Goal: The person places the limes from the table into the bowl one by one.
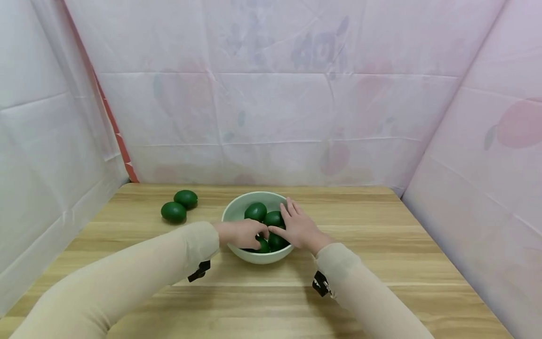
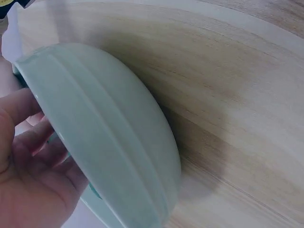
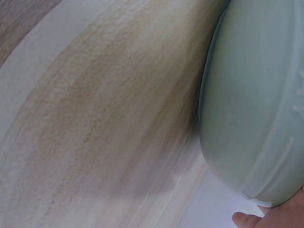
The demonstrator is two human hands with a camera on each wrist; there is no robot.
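**Both hands in the bowl**

Now your left hand (image 1: 242,233) curls over a green fruit (image 1: 263,246) at the near rim of the bowl (image 1: 237,207), mid-table. Right hand (image 1: 298,228) lies flat-fingered on the fruits. Two loose fruits (image 1: 179,206) sit toward the far-left corner.

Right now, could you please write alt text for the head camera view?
Both hands, left hand and right hand, reach into a pale green bowl of dark green fruits on a wooden table; two more fruits lie left of it.
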